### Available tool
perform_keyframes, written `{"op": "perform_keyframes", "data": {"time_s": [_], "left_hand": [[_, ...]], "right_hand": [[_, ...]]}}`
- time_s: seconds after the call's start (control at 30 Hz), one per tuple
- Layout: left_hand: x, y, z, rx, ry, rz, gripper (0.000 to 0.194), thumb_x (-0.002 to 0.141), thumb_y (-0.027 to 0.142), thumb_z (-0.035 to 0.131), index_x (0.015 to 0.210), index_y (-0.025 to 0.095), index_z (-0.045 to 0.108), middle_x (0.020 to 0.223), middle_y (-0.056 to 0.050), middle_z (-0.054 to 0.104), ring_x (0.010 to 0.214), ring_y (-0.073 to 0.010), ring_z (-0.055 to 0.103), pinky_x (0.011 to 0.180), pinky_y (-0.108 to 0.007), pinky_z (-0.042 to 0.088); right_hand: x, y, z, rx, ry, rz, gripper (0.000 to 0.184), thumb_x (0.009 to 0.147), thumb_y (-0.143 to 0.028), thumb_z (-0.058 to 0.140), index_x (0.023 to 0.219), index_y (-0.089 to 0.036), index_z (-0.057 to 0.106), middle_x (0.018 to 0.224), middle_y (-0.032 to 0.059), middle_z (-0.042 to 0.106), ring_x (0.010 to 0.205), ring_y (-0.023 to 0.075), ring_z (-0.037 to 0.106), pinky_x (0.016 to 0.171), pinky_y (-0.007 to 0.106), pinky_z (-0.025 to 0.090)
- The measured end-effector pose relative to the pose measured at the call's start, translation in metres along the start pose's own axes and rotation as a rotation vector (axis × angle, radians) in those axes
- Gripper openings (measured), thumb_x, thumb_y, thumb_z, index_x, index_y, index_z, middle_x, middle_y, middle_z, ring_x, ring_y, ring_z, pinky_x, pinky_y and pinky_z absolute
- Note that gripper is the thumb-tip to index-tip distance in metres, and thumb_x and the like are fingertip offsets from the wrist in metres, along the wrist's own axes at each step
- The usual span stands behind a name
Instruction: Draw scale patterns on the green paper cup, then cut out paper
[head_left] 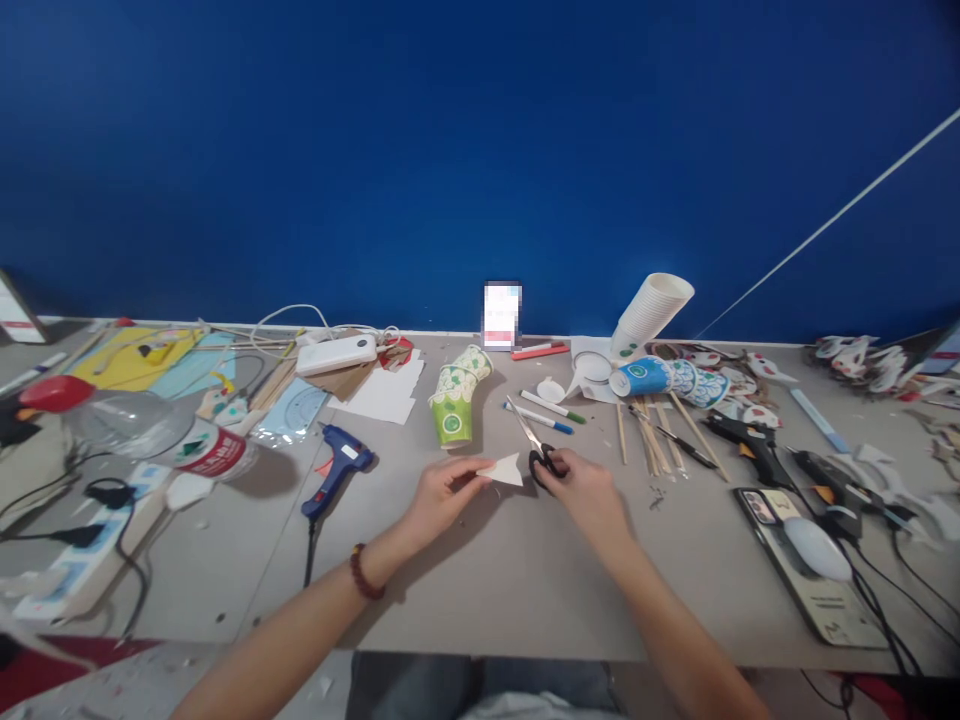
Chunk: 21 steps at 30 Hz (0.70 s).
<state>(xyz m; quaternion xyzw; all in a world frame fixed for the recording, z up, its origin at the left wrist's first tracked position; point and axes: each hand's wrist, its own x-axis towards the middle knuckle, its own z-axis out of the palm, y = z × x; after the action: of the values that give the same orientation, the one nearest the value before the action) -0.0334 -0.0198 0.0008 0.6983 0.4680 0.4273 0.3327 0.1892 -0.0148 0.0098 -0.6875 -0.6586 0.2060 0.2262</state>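
Note:
Between the thumb and fingers of my left hand (448,492) is a small white piece of paper (507,470), roughly triangular, its wide side facing right. My right hand (589,492) grips the black handles of a pair of scissors (534,437), whose metal blades point up and left, away from me. The scissors lie just right of the paper piece; whether they touch it I cannot tell. Beyond my left hand stands a green patterned paper cup (453,417), with another patterned cup joined at its top and bent to the right.
A blue glue gun (335,468) lies on the left, near a plastic bottle (150,425) and a power strip (97,540). Markers (538,417), wooden sticks (651,440) and blue cups (643,376) lie ahead. On the right are a phone (814,590) and black glue guns (750,443).

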Motion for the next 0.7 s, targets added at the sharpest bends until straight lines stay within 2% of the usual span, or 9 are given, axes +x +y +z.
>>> {"op": "perform_keyframes", "data": {"time_s": [0.1,0.17,0.33,0.53,0.7], "left_hand": [[-0.002,-0.002,0.004,0.161,-0.071,0.266,0.022,0.085,0.02,0.052,0.102,0.018,0.066,0.089,-0.007,0.071,0.08,-0.0147,0.066,0.073,-0.028,0.054],[-0.002,-0.003,0.006,0.233,-0.068,0.348,0.023,0.086,0.018,0.05,0.105,0.018,0.064,0.089,-0.006,0.071,0.081,-0.0143,0.066,0.073,-0.027,0.054],[0.0,-0.009,0.01,0.356,-0.011,0.359,0.029,0.089,0.017,0.044,0.115,0.018,0.058,0.093,-0.007,0.071,0.083,-0.0151,0.067,0.074,-0.029,0.055],[0.0,-0.024,0.016,0.45,-0.029,0.411,0.035,0.088,0.011,0.041,0.12,0.016,0.054,0.109,-0.01,0.067,0.099,-0.0175,0.064,0.087,-0.033,0.053],[0.0,-0.03,0.02,0.611,-0.071,0.339,0.047,0.085,0.003,0.034,0.13,0.012,0.044,0.124,-0.016,0.058,0.117,-0.0214,0.053,0.096,-0.039,0.047]], "right_hand": [[0.004,0.006,0.0,-0.003,-0.005,-0.025,0.021,0.078,-0.043,0.054,0.079,-0.024,0.063,0.077,0.0044,0.068,0.067,0.0206,0.061,0.055,0.027,0.037],[0.006,0.01,0.001,-0.019,0.007,-0.058,0.021,0.079,-0.041,0.053,0.079,-0.023,0.063,0.08,0.0055,0.067,0.068,0.0209,0.06,0.055,0.028,0.037],[0.013,0.023,0.007,-0.06,0.044,-0.07,0.02,0.077,-0.039,0.053,0.081,-0.022,0.064,0.083,0.0057,0.063,0.07,0.0198,0.059,0.057,0.028,0.037],[0.03,0.037,0.009,0.029,0.061,-0.007,0.023,0.071,-0.04,0.06,0.084,-0.021,0.062,0.081,0.0035,0.062,0.072,0.0192,0.058,0.061,0.029,0.041],[0.038,0.041,0.003,0.055,0.031,-0.09,0.024,0.072,-0.039,0.06,0.089,-0.022,0.063,0.092,0.0057,0.064,0.076,0.021,0.059,0.062,0.031,0.042]]}}
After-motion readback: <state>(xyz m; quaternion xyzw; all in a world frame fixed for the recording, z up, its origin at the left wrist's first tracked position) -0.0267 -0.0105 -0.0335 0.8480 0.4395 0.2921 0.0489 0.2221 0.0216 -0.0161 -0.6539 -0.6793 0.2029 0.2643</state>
